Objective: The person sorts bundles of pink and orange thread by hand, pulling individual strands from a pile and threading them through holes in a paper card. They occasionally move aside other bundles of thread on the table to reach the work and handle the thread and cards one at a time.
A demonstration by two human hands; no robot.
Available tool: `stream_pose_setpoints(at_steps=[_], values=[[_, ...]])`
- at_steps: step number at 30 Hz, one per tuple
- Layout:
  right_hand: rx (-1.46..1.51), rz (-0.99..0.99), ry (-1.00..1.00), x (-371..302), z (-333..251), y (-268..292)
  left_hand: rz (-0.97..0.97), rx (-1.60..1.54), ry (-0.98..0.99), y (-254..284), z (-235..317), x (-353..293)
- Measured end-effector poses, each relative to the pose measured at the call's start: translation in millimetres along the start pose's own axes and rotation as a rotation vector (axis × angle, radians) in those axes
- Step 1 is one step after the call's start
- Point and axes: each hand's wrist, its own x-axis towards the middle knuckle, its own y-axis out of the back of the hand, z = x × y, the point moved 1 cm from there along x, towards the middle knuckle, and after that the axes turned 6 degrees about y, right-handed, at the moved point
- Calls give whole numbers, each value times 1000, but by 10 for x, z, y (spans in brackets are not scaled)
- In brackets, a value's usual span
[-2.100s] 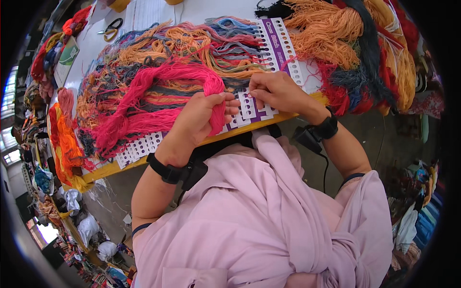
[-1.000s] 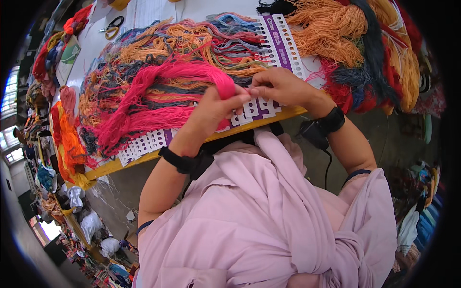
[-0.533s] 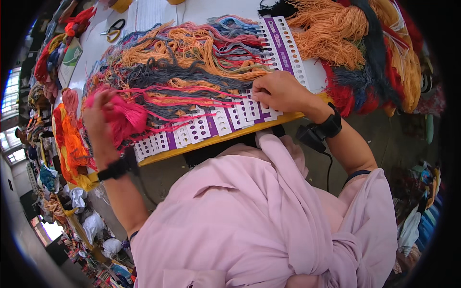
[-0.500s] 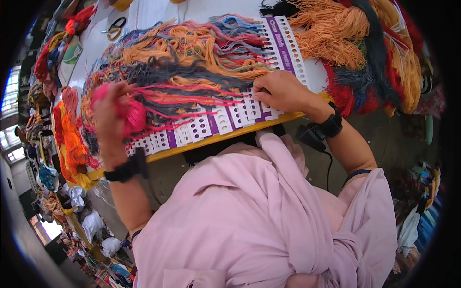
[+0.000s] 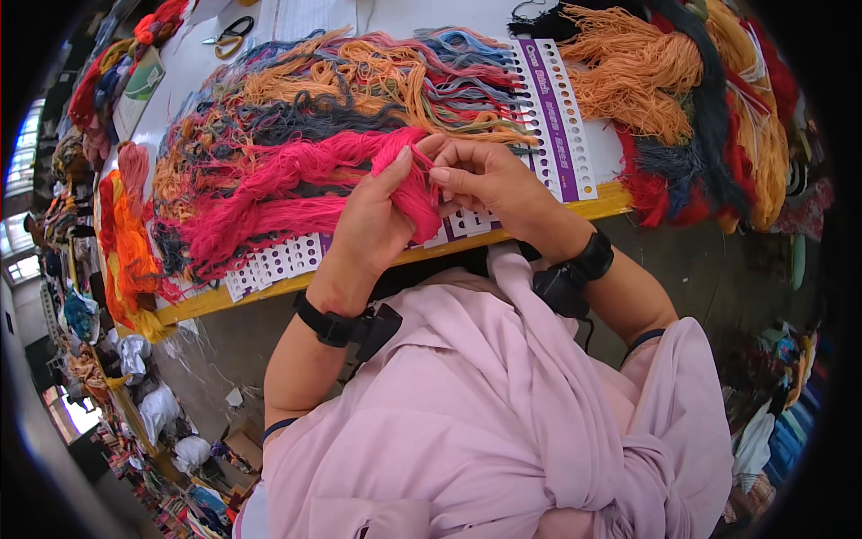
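Observation:
A hank of bright pink embroidery thread (image 5: 269, 193) stretches leftward over other coloured strands near the table's front edge. My left hand (image 5: 377, 211) is closed round its gathered right end, thumb on top. Just right of it, my right hand (image 5: 476, 175) pinches at the same end with bent fingers; loose strands run between the two hands. Below lie white and purple thread cards (image 5: 557, 126) with rows of punched holes. Orange, blue, red and dark grey threads (image 5: 359, 81) are looped through them and spread left. The holes beneath my hands are hidden.
Scissors (image 5: 232, 38) with dark and yellow handles lie at the back left. Orange hanks (image 5: 628, 72), with red and dark ones, are heaped at the right. Orange-red thread (image 5: 130, 234) hangs over the left end. A yellow edge (image 5: 206, 305) borders the white table.
My left hand has moved right with the pink hank, now drawn out across the threads. My right hand has shifted slightly left to meet it. The cards beneath have moved a little right.

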Motion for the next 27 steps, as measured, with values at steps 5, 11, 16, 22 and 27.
stream_pose_setpoints(at_steps=[5, 11, 16, 22, 27], values=[[-149, 17, -54, -54, -12, 32, 118, 216, -133, 36, 24, -76], [-262, 41, 70, -95, 5, 4, 148, 197, -176, 24, 41, -89], [-214, 75, 55, -133, -29, -6, 193, 270, -210, 4, 11, -57], [-181, 161, 98, -150, -20, 39, 203, 299, -216, 13, 22, -66], [-37, 135, 83, -146, 13, 23, 171, 198, -217, -7, 52, -53]])
